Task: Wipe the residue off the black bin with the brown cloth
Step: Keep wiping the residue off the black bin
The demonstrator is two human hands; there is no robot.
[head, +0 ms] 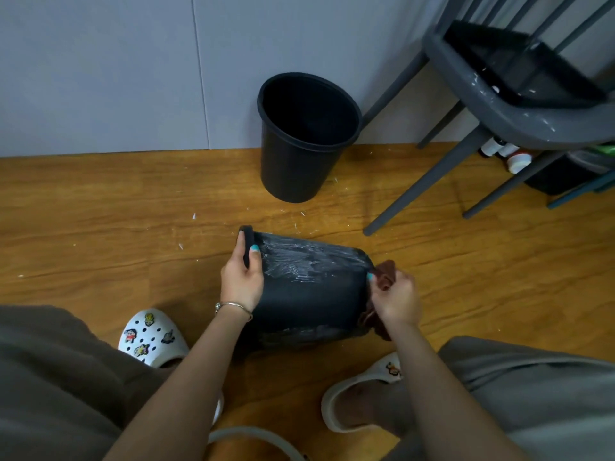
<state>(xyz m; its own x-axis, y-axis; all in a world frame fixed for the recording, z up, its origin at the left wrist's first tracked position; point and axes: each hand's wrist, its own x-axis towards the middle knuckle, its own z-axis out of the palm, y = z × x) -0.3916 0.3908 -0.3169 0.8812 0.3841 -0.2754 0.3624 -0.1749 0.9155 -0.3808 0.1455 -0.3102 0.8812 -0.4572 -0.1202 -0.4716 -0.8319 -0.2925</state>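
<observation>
Two bins here; the black bin [309, 287] being cleaned lies on its side between the feet. Left hand [242, 281] grips its rim, thumb over the edge. Right hand [396, 299] clenches the brown cloth [384, 276] at the base end, opposite that grip. White residue [293, 261] streaks the wall just beyond the left thumb (upper side). Pls wipe w/ firm long strokes from cloth end toward rim grip, rotating bin as needed.
</observation>
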